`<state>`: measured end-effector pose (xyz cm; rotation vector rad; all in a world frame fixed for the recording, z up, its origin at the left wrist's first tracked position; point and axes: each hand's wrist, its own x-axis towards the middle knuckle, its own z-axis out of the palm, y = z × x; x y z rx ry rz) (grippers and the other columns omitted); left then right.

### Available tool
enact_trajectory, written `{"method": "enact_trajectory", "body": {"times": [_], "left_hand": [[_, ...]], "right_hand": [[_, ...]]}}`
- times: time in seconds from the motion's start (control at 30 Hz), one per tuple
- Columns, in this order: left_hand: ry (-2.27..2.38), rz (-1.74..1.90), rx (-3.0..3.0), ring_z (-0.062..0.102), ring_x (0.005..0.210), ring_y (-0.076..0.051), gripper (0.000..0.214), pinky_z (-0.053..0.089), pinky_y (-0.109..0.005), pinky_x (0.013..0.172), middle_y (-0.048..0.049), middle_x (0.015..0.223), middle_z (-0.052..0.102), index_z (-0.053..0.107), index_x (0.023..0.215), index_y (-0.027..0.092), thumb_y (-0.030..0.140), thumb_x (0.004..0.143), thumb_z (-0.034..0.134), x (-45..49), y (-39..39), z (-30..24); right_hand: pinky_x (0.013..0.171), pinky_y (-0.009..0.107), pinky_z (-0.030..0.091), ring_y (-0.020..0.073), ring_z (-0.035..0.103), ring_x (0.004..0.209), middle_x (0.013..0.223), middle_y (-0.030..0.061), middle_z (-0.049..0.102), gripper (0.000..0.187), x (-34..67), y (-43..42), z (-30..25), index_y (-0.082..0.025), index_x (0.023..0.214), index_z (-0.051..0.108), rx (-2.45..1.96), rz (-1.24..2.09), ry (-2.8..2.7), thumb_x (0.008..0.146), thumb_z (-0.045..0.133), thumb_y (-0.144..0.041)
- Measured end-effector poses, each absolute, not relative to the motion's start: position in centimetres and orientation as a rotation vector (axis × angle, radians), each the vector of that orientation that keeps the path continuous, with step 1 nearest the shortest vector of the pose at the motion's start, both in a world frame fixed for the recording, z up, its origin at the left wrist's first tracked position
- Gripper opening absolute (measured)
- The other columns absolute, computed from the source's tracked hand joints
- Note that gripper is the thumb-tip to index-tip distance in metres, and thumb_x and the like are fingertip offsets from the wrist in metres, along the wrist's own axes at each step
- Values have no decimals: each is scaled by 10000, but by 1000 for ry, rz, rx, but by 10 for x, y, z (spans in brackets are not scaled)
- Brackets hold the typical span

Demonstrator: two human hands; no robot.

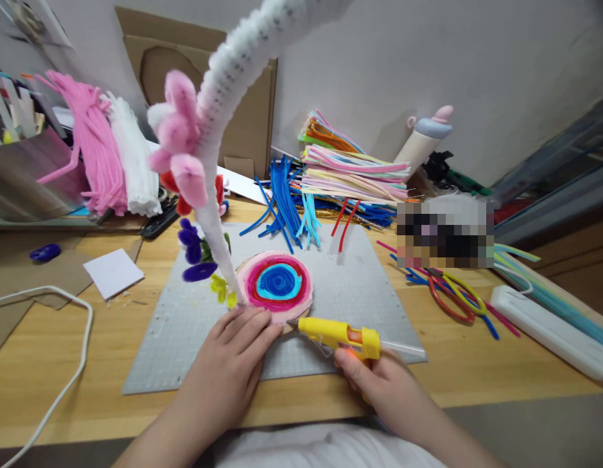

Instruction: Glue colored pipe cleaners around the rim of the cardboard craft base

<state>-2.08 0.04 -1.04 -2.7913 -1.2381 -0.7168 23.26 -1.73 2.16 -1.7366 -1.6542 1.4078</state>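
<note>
My right hand (379, 377) is closed around the handle of a yellow hot glue gun (338, 333), with a clear glue stick out of its back. The nozzle points left and meets the near right edge of a round disc (281, 282), coiled from pipe cleaners in blue, red and pink rings. My left hand (243, 348) grips the disc's near edge, fingers together on top; the thumb is hidden. From the disc's left side rises a white fuzzy arch (214, 123), bearing pink flowers (180, 133), purple flowers (194, 250) and yellow ones (223, 289).
The grey cutting mat (379, 318) lies under the disc. Behind it are blue pipe cleaners (282, 195) and multicoloured bundles (355, 169). Scissors (457, 299) and a white power strip (545, 331) lie right. A white cable (84, 344) and a paper square (114, 273) lie left.
</note>
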Motion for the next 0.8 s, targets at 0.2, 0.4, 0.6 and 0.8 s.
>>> {"method": "enact_trajectory", "body": {"times": [0.2,0.4,0.6,0.8], "left_hand": [[-1244,-716,-2799,481,1195,-233,420,352,-428,1059,-83,1274,584,541,1280,160,62,883,445,-21,0,-11],[-1227,-720,-2798,472,1184,-232,421,344,-427,1057,-80,1270,580,543,1274,158,50,880,442,-21,0,-11],[-1237,-715,-2798,469,1193,-234,424,346,-429,1057,-80,1278,577,540,1278,155,47,881,441,-21,0,-11],[-1228,-712,-2797,486,1176,-233,421,355,-430,1050,-81,1269,585,550,1270,159,55,876,448,-21,0,-10]], "right_hand": [[697,315,502,216,608,686,603,12,605,428,233,-21,21,-217,800,699,-1735,1398,-1648,874,478,-575],[701,312,502,215,608,684,581,10,595,415,232,-19,21,-222,775,703,-1723,1372,-1649,877,478,-556],[711,326,510,224,622,708,630,18,630,418,232,-19,23,-220,844,716,-1724,1359,-1667,869,483,-567],[720,336,507,224,623,706,695,30,658,435,230,-18,26,-206,962,705,-1735,1360,-1707,899,446,-550]]}}
